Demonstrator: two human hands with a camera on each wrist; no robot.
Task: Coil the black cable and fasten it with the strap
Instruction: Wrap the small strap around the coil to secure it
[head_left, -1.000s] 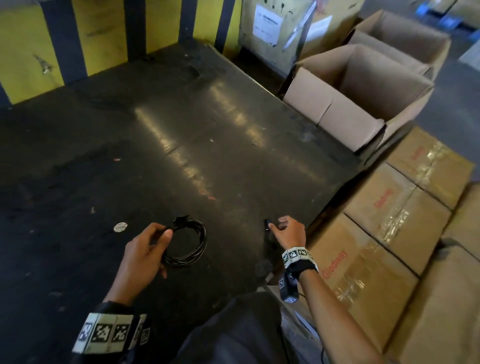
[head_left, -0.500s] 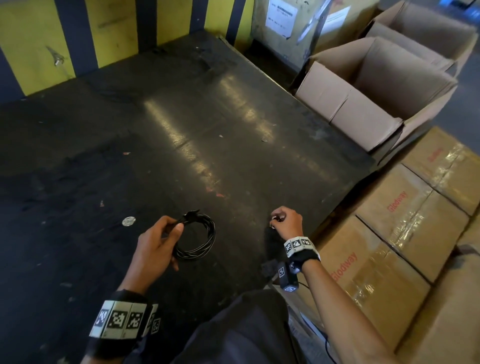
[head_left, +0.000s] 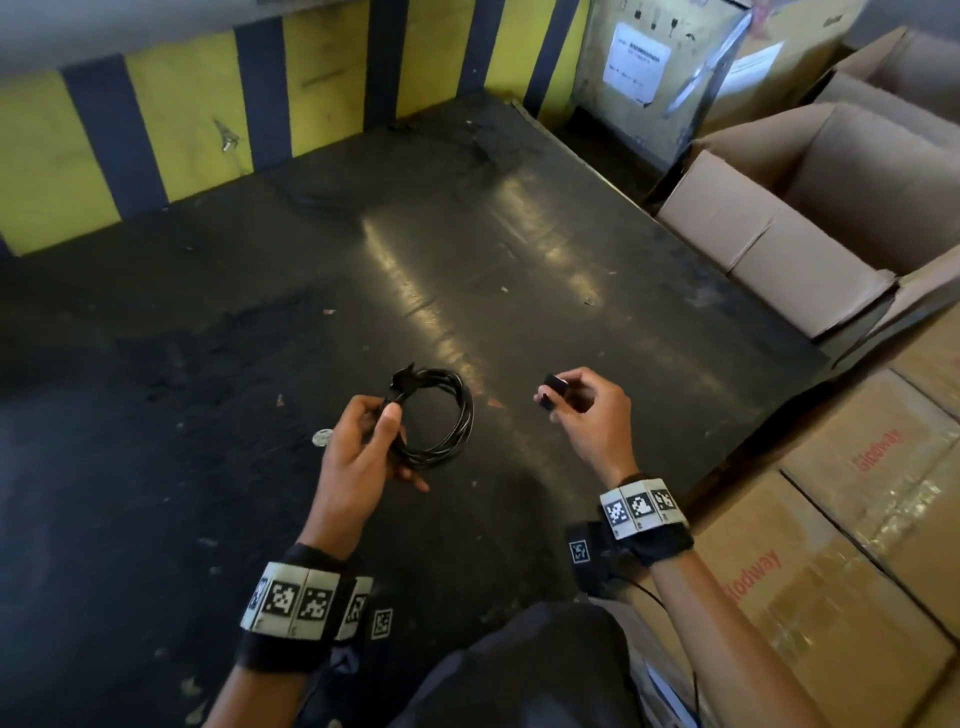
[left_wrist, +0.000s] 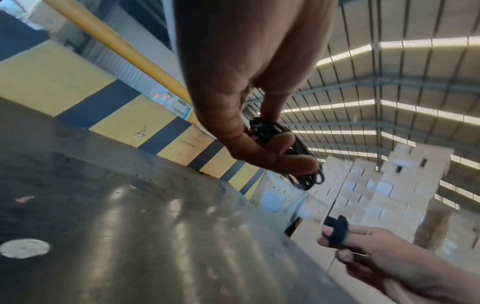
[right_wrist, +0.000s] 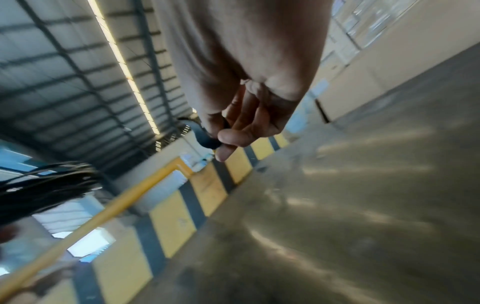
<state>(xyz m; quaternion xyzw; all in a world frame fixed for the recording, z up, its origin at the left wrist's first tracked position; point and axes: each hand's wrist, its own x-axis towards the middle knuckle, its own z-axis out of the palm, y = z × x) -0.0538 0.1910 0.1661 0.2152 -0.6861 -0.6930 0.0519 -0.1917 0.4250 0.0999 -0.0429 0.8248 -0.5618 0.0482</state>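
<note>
Left hand (head_left: 358, 457) around cable (head_left: 441, 415); right hand (head_left: 592, 415) pinching strap (head_left: 551, 391)

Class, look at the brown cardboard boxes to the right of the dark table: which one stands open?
The open box beside the table's far right edge: its flaps are folded out and its inside shows. The nearer Glodway boxes are taped shut.
</note>
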